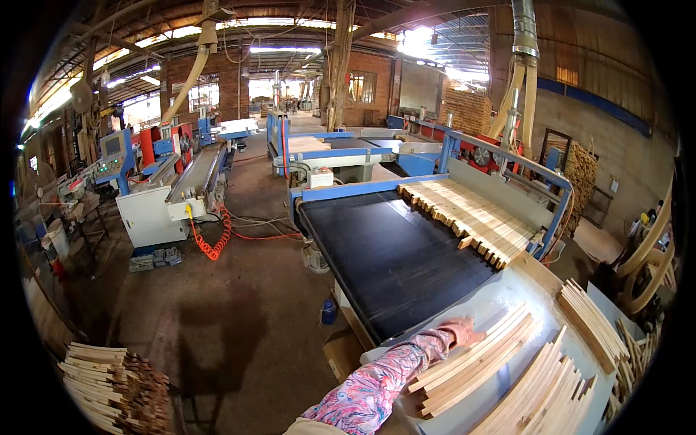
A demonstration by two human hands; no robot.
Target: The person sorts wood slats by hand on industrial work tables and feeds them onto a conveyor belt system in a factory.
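My left hand (462, 333) reaches in from the lower edge in a pink and blue patterned sleeve. It is at the left side of a small group of pale wooden strips (475, 362), its fingers stretched toward them and apart. The hand looks small here, and whether it touches the strips is hard to make out. These strips lie side by side on a smooth grey metal table (500, 293). A second bunch of wooden strips (533, 395) lies closer to me on the right. My right hand is out of view.
Beyond the table runs a black conveyor belt (391, 250) in a blue frame, carrying a row of wooden pieces (475, 214). More strips (593, 324) lie at the table's right. A strip stack (116, 388) stands at lower left. A coiled orange hose (212, 243) hangs from a white machine (152, 217).
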